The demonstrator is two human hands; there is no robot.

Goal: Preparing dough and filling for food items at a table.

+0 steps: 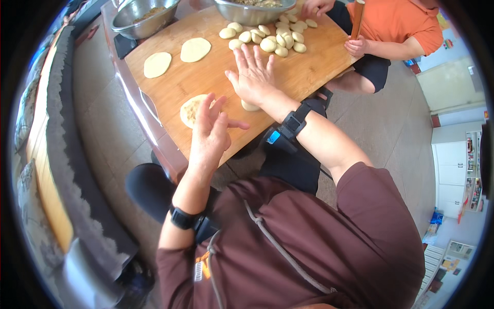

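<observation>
My right hand (253, 79) reaches over the wooden board with its fingers spread; a piece of dough (250, 106) shows partly from under its wrist. Beyond my fingertips lies a cluster of small dough pieces (268, 45). My left hand (213, 125) is raised with its fingers apart, in front of a round of dough (190, 112) with a browned, uneven surface, partly hidden by the fingers. Two flat dough rounds, one (195, 50) near the middle and another (157, 65) to its left, lie farther back on the board. Neither hand appears to hold anything.
A metal bowl (254, 14) with a chopped mixture stands at the board's far edge, another metal bowl (144, 19) at the far left. The wooden board (308, 69) rests on a table. At the right, a person in an orange shirt (401, 23) holds a wooden rolling pin (358, 19).
</observation>
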